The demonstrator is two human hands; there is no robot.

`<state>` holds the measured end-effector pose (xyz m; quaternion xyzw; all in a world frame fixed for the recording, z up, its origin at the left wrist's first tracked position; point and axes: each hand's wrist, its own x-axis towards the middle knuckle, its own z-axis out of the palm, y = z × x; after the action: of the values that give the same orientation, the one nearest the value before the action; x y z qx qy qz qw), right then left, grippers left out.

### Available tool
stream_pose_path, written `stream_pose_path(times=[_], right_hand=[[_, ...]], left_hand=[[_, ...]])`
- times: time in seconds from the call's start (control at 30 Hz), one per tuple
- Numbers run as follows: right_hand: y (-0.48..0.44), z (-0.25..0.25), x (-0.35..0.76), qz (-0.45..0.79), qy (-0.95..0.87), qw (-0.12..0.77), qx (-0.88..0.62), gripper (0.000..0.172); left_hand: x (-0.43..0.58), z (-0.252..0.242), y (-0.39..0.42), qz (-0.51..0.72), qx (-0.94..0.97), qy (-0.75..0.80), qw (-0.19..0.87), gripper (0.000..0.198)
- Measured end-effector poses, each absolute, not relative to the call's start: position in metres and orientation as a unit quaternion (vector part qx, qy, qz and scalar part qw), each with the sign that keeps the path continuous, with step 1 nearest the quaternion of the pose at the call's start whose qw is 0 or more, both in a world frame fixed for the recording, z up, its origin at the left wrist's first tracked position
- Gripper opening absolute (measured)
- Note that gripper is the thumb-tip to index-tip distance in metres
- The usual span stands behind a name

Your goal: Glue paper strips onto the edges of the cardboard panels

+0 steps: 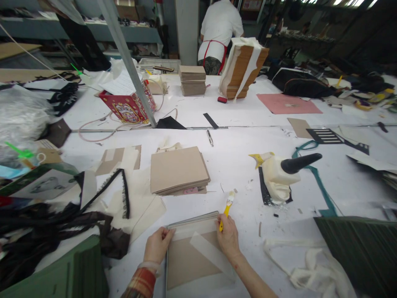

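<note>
In the head view, a grey-brown cardboard panel [186,265] lies in front of me on top of thin dark-edged boards. A whitish, see-through strip [197,230] runs along its far edge, and another such strip [211,252] crosses it at a slant. My left hand [157,245] is closed at the panel's far left corner, thumb and fingers pinching the end of the far strip. At the far right corner is my right hand [228,236], wrapped round a yellow-handled brush [228,205], bristles pointing away from me. Its fingertips rest by the panel's edge.
Beyond the panel sits a stack of cardboard [178,167]. On the right stand a glue-coated container [277,178] with a black horn-shaped piece, and green stacked pieces [356,252]. Dark fabric [62,231] lies left. A metal post [127,58] rises behind; a person [221,29] bends farther back.
</note>
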<state>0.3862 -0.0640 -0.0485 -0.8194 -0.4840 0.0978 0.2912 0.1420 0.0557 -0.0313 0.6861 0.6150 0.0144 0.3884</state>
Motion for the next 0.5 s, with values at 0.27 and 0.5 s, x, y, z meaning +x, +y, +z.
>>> stream_pose_path(times=[0.27,0.5], right_hand=[[-0.061,-0.046,0.382,0.091,-0.488,0.282,-0.821,0.008],[-0.061,-0.044,0.384,0.093,-0.488,0.295,-0.816,0.006]], left_hand=[[0.141,-0.026,0.054,0.017,0.683,0.62,0.385,0.034],[0.146,-0.023,0.046,-0.006,0.697,0.628,0.344,0.027]])
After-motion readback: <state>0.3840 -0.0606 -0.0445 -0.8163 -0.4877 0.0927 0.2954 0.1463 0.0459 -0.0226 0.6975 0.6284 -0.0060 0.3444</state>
